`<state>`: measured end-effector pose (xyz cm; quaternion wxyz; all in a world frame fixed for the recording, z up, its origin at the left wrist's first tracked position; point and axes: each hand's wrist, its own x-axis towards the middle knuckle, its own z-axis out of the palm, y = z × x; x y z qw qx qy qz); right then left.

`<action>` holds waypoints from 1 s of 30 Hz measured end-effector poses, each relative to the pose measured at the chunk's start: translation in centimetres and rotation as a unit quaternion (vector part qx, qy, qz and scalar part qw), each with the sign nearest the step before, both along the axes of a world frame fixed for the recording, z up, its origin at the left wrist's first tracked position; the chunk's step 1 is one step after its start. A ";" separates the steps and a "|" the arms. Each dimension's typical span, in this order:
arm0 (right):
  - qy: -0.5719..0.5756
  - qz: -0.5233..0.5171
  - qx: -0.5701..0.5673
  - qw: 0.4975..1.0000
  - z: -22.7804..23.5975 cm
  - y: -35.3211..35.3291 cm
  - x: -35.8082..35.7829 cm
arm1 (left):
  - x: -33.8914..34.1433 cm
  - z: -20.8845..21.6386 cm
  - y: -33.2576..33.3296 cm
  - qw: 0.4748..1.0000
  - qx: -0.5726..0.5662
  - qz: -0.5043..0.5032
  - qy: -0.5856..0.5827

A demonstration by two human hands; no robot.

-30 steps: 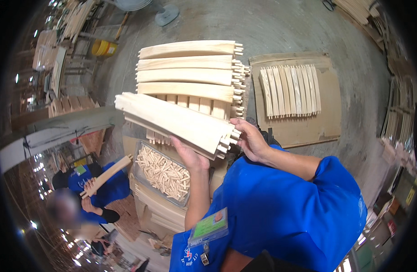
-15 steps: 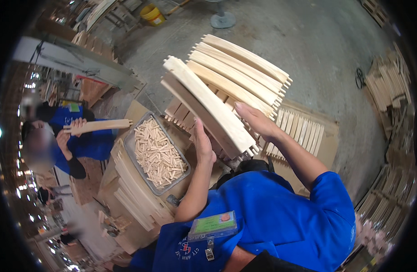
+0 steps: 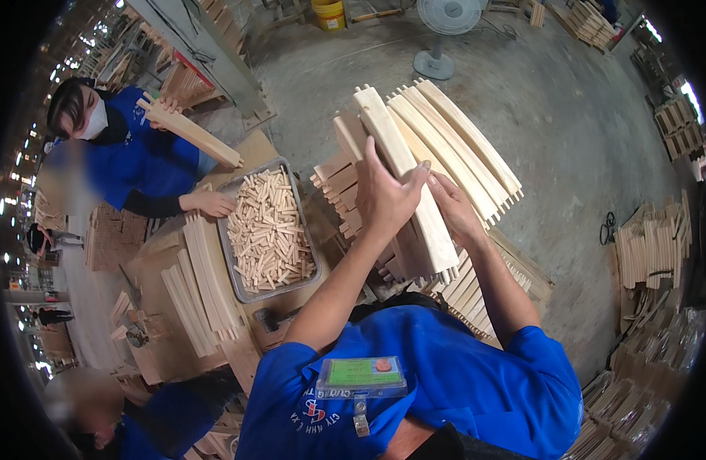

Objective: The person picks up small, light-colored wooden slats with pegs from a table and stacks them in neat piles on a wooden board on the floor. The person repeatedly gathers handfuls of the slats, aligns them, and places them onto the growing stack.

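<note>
1. Right of the grey tray (image 3: 311, 277), a pale wooden slat (image 3: 432, 234) with pegged ends lies slantwise between the wearer's hands, a darker-faced slat (image 3: 350, 130) directly along its left side.
2. Left hand (image 3: 387, 192), nearer the tray: gripping the pale slat from above, thumb over the upper face and fingers toward the left edge.
3. Right hand (image 3: 454, 211), farther from the tray: set against the slat's right edge, fingertips near the left thumb. Its fingers are partly hidden (whether they close around the wood cannot be told).
4. Tray contents: a loose heap of short wooden dowels (image 3: 268, 230), lying in all directions.
5. To the right of the tray, past the held pieces: a stack of curved slats (image 3: 460, 149), upper ones side by side, with peg ends showing.
6. Left of the tray: several long slats (image 3: 211, 276) laid roughly parallel.
7. At the tray's far left edge: a masked co-worker in blue, one hand (image 3: 209, 203) at the rim, the other (image 3: 167, 111) holding a pegged slat (image 3: 195, 139) (raised at a slant).
8. Well beyond the tray: a yellow bucket (image 3: 329, 14) and, farther right, a floor fan (image 3: 449, 15).
</note>
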<state>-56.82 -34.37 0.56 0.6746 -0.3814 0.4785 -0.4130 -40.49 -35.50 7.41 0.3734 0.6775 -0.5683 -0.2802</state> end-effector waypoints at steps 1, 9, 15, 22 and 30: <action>-0.007 0.001 -0.007 1.000 0.1 0.0 0.0 | -0.2 0.5 -0.6 0.999 0.032 -0.007 0.003; 0.071 0.032 0.038 0.996 0.7 -0.6 0.1 | 0.5 -0.7 -0.8 0.997 -0.031 0.032 0.056; -0.070 0.015 0.090 0.993 0.0 -0.3 1.1 | 1.4 -2.3 2.0 0.996 -0.046 0.031 0.075; -0.094 0.020 0.060 0.994 -1.2 -0.6 1.8 | 1.3 -4.3 1.6 0.992 0.062 0.087 0.060; -0.142 0.065 0.061 0.986 0.3 -0.4 2.2 | 0.7 -9.6 3.6 0.878 0.121 0.109 0.451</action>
